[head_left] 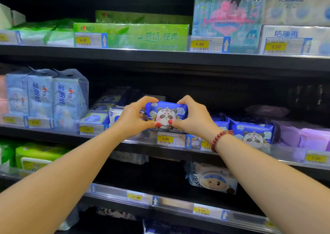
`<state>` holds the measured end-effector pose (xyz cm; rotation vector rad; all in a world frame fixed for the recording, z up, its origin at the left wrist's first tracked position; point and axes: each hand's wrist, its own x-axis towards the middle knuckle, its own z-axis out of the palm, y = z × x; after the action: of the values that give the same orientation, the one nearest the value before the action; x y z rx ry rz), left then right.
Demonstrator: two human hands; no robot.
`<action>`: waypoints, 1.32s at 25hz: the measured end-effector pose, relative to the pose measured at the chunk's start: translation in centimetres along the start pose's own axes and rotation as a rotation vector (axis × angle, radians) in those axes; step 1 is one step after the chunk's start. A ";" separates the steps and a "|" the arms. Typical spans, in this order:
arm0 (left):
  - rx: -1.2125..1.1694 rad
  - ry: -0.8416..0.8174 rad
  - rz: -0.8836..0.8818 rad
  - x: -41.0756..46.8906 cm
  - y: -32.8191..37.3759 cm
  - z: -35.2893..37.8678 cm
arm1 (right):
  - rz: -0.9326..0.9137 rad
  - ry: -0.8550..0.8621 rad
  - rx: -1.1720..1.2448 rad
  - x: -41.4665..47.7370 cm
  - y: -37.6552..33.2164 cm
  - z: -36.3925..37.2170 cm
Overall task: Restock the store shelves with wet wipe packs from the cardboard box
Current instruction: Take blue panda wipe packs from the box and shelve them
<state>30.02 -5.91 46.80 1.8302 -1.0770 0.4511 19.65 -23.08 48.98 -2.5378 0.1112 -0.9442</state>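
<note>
A blue wet wipe pack [167, 114] with a panda picture is held upright just above the front edge of the middle shelf [142, 142], over the 3.90 price tag. My left hand [133, 119] grips its left end and my right hand [193, 117] grips its right end, thumbs meeting under the pack. A matching panda pack [250, 132] stands on the same shelf to the right. The cardboard box is not in view.
Tall pale blue packs [53, 98] stand at the shelf's left, flat blue packs [100, 112] beside my left hand, purple packs [303, 137] at the right. Green tissue packs [132, 36] fill the upper shelf. The lower shelf holds a cartoon pack [212, 179].
</note>
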 end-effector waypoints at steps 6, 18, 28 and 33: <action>0.065 0.020 -0.031 1.7 -0.7 0.5 | 0.013 0.019 -0.078 0.8 0.0 0.6; 0.114 -0.003 -0.033 0.8 -0.8 -0.5 | -0.013 -0.019 -0.086 -0.6 0.2 -0.3; 0.207 0.027 -0.002 0.4 -1.5 0.4 | -0.009 0.005 -0.194 -0.5 0.7 1.1; 0.066 -0.021 -0.093 -0.3 -1.8 0.1 | -0.003 -0.044 -0.099 -1.4 0.9 0.0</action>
<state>31.35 -5.51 45.56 1.9384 -0.9964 0.4173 18.65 -23.55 47.73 -2.6480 0.1444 -0.9039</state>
